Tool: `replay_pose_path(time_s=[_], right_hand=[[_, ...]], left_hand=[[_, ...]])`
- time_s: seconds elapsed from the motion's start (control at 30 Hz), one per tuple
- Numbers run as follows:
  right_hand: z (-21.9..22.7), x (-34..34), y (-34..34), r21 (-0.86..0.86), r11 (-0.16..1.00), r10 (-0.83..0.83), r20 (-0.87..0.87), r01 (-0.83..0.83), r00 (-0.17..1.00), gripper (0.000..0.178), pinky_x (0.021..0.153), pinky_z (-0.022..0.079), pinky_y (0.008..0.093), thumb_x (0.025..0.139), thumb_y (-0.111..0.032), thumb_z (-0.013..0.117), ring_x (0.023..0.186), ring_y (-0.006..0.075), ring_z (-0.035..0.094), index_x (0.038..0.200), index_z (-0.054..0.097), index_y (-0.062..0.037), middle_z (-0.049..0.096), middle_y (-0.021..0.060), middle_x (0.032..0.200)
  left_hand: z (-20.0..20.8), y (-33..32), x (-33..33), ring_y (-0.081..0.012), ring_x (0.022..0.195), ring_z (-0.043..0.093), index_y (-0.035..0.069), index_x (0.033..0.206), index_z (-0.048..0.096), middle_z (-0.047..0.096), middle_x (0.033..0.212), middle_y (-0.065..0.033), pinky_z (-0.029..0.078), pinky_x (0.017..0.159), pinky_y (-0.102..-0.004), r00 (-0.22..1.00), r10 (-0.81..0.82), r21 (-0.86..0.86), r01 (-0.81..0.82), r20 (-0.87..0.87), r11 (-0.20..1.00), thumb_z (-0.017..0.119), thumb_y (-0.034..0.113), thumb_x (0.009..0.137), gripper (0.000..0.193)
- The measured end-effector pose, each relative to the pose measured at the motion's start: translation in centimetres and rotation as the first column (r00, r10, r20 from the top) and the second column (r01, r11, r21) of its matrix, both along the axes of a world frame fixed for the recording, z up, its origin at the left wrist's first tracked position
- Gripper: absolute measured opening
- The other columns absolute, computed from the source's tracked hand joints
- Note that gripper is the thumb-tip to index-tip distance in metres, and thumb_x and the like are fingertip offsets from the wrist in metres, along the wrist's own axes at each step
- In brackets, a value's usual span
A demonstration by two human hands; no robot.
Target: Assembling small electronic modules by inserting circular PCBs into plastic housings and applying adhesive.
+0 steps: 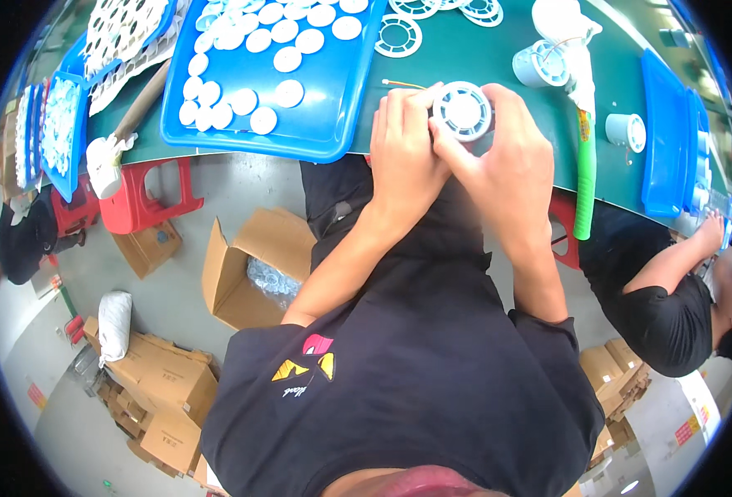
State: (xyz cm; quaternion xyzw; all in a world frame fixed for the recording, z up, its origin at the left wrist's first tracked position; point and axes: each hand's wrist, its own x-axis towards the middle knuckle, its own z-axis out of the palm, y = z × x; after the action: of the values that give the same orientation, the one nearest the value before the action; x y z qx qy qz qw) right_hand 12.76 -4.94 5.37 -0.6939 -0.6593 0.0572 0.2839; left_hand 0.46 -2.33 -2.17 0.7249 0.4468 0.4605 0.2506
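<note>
Both my hands are raised over the near edge of the green table, closed around a white round plastic housing [463, 111] with a slotted ring on its upward face. My left hand [410, 137] grips its left side, fingers bent. On the right side, my right hand [507, 157] wraps it with thumb and fingers. A thin wire with a small connector [399, 84] sticks out beyond my left fingers. Right of my hands lies a similar white cup-shaped housing [540, 65], beside a green-handled tool [585, 174] whose far end is wrapped in white.
A blue tray [345, 124] of white discs lies left of my hands. White slotted rings [398, 36] lie beyond them. Another housing [625, 131] and a blue tray [656, 132] are at right, near a co-worker [672, 290]. An open carton [258, 269] stands on the floor.
</note>
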Motion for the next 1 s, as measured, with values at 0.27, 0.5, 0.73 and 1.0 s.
replay_pose_path(time_s=[0.27,0.5,0.73,1.0], right_hand=[[0.5,0.0,-0.3,-0.022,1.0,0.002,0.042,-0.001,0.999,0.057,0.07,0.058,0.0435,0.082,-0.036,0.086,0.083,0.0359,0.072,0.117,0.063,0.0035,0.07,0.019,0.097],[0.3,-0.1,-0.7,-0.008,1.0,0.02,0.027,-0.02,0.999,0.058,0.071,0.058,0.043,0.084,-0.033,0.085,0.083,0.0358,0.072,0.122,0.062,0.0036,0.069,0.0183,0.102],[1.5,3.9,-0.3,0.109,0.988,-0.121,0.097,0.111,0.988,0.043,0.1,0.049,0.0482,0.092,-0.028,0.079,0.114,0.0392,0.064,0.121,0.066,0.0012,0.068,0.0198,0.119],[-2.8,12.9,0.4,-0.085,0.873,-0.449,0.242,0.48,0.86,0.041,0.087,0.052,0.0513,0.1,-0.03,0.07,0.095,0.0449,0.068,0.129,0.063,-0.0028,0.072,0.0217,0.102]], left_hand=[[0.0,-0.2,0.2,-0.0364,0.099,0.06,0.002,0.126,0.059,0.062,0.111,-0.0167,0.047,0.083,-0.0449,0.999,0.037,-0.002,-0.037,-0.032,0.999,0.085,0.011,0.075,0.058],[0.6,-0.2,0.2,-0.0365,0.101,0.062,0.002,0.134,0.059,0.063,0.115,-0.0168,0.049,0.084,-0.0453,0.999,0.027,0.041,-0.027,-0.019,0.999,0.088,0.018,0.076,0.067],[1.3,-0.3,-0.3,-0.0365,0.108,0.069,0.002,0.137,0.061,0.067,0.122,-0.019,0.057,0.09,-0.0418,0.994,-0.044,-0.025,0.047,0.102,0.999,0.092,0.022,0.079,0.068],[1.5,0.0,-0.2,-0.0324,0.108,0.068,0.002,0.137,0.061,0.066,0.121,-0.0181,0.056,0.091,-0.0403,0.985,-0.09,-0.037,0.097,0.148,0.995,0.094,0.024,0.077,0.071]])
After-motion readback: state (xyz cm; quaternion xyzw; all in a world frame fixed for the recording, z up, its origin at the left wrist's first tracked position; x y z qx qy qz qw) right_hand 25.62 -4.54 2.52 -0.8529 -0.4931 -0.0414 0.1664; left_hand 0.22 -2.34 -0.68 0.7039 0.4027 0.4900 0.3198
